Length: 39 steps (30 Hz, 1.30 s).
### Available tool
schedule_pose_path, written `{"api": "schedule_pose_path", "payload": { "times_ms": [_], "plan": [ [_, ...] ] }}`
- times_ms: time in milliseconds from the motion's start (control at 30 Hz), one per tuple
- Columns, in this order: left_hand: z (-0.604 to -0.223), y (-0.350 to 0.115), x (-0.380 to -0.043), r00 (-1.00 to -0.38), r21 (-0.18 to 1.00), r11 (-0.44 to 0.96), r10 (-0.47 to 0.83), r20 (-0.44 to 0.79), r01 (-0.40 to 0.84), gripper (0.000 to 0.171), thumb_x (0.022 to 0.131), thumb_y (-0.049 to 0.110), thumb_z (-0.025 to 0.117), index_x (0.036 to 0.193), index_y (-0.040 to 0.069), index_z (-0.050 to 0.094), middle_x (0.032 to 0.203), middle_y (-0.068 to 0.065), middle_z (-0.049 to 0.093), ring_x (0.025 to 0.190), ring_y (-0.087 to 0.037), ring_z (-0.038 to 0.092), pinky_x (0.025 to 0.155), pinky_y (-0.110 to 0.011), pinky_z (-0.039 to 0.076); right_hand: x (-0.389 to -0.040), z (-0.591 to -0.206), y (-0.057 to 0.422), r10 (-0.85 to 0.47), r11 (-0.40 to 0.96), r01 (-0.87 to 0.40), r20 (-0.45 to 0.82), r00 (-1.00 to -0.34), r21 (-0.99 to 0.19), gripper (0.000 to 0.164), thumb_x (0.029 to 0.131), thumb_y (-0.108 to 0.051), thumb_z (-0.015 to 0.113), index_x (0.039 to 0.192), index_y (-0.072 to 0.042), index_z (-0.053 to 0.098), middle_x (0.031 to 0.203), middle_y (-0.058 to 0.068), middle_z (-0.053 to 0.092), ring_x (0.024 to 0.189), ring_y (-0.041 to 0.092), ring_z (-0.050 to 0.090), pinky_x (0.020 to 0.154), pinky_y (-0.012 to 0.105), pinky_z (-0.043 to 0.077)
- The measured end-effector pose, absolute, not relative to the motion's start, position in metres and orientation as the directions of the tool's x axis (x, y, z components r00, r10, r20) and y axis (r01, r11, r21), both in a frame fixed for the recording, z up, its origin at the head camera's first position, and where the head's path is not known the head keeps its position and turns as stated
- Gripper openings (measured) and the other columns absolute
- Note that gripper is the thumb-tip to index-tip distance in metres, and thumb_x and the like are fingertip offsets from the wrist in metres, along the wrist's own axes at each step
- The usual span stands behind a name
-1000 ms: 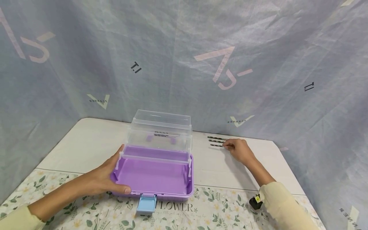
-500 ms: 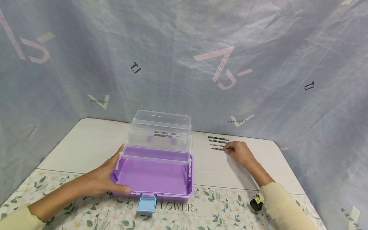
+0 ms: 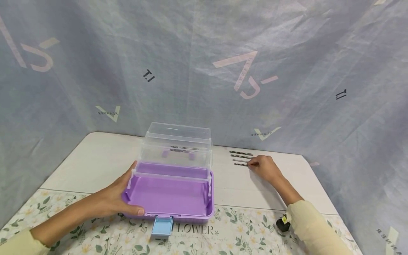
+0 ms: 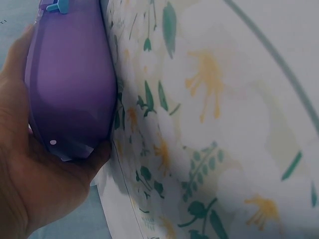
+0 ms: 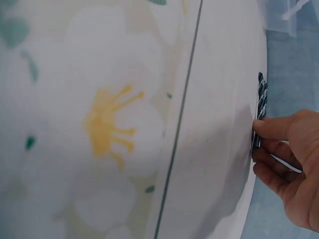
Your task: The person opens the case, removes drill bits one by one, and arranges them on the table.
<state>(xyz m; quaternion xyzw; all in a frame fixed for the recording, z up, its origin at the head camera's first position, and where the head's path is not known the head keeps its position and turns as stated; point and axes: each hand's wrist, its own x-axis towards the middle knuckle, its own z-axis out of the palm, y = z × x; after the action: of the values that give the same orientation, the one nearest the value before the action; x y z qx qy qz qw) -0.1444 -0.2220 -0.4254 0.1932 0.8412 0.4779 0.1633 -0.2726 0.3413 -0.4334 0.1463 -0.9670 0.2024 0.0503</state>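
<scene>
My left hand (image 3: 116, 198) grips the left end of a purple plastic toolbox (image 3: 169, 194), its thumb on the front rim and its fingers along the side. In the left wrist view the palm wraps the box's rounded end. The box's clear tiered trays (image 3: 175, 152) stand raised at the back, and a light blue latch (image 3: 162, 226) hangs down in front. To the right, my right hand (image 3: 265, 168) pinches the tail of the nearest drill bit (image 3: 239, 164). Behind it several dark, spiral-fluted drill bits (image 3: 241, 153) lie in a row, parallel, some ends hidden by the fingers.
More drill bits (image 3: 184, 148) show through the clear plastic. A small black object with a yellow label (image 3: 283, 224) sits by the right sleeve. The white tabletop (image 3: 105, 152) carries a flowered cloth (image 3: 248, 230) at the front, and a grey printed curtain (image 3: 191, 71) hangs close behind.
The right hand has come slightly toward the front with the nearest drill bit, which now lies apart from the others; a bit behind it shows more. The left hand and the toolbox stay put.
</scene>
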Motion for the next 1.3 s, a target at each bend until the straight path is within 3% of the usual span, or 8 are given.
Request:
{"api": "schedule_pose_path", "payload": {
  "times_ms": [167,500,967,1200,1300],
  "plan": [
    [-0.426,-0.222,-0.145,-0.865,0.884,0.438,0.495,-0.083,0.166,0.161,0.084,0.028,0.101,0.177,0.025,-0.030,0.175,-0.043,0.015,0.129,-0.032,0.068,0.104,-0.043,0.061,-0.272,-0.432,0.340,-0.262,0.872,-0.294,0.135,-0.956,-0.392,0.012,0.103,-0.004,0.078,0.109,-0.004,0.088,0.113,0.018,0.084,0.101,0.033,0.080,0.088,0.049,0.067],
    [-0.426,-0.221,-0.145,-0.866,0.868,0.458,0.495,-0.070,0.192,0.161,0.084,0.030,0.101,0.177,0.021,-0.030,0.176,-0.045,0.012,0.131,-0.034,0.068,0.109,-0.057,0.059,-0.270,-0.428,0.340,-0.265,0.873,-0.302,0.147,-0.953,-0.383,0.010,0.103,-0.004,0.079,0.108,-0.003,0.088,0.110,0.017,0.085,0.099,0.032,0.080,0.086,0.049,0.066],
    [-0.425,-0.223,-0.145,-0.871,0.866,0.467,0.485,-0.080,0.181,0.161,0.084,0.029,0.101,0.176,0.020,-0.030,0.175,-0.045,0.015,0.130,-0.033,0.069,0.105,-0.043,0.061,-0.277,-0.411,0.325,-0.267,0.865,-0.308,0.156,-0.951,-0.396,0.015,0.105,-0.008,0.077,0.115,-0.002,0.086,0.117,0.019,0.084,0.109,0.038,0.078,0.093,0.056,0.064],
    [-0.426,-0.222,-0.146,-0.872,0.860,0.475,0.483,-0.078,0.186,0.162,0.083,0.031,0.102,0.177,0.018,-0.030,0.176,-0.047,0.011,0.132,-0.037,0.068,0.109,-0.059,0.059,-0.280,-0.397,0.309,-0.281,0.847,-0.330,0.176,-0.943,-0.416,0.019,0.106,-0.012,0.076,0.119,-0.001,0.086,0.120,0.018,0.085,0.111,0.039,0.079,0.092,0.057,0.065],
    [-0.427,-0.222,-0.146,-0.870,0.877,0.451,0.487,-0.083,0.169,0.162,0.083,0.028,0.102,0.176,0.020,-0.030,0.175,-0.048,0.010,0.130,-0.036,0.070,0.106,-0.055,0.063,-0.283,-0.391,0.300,-0.301,0.842,-0.358,0.199,-0.932,-0.403,0.019,0.106,-0.011,0.076,0.120,-0.001,0.086,0.119,0.018,0.085,0.109,0.038,0.080,0.093,0.056,0.066]
  ]
}}
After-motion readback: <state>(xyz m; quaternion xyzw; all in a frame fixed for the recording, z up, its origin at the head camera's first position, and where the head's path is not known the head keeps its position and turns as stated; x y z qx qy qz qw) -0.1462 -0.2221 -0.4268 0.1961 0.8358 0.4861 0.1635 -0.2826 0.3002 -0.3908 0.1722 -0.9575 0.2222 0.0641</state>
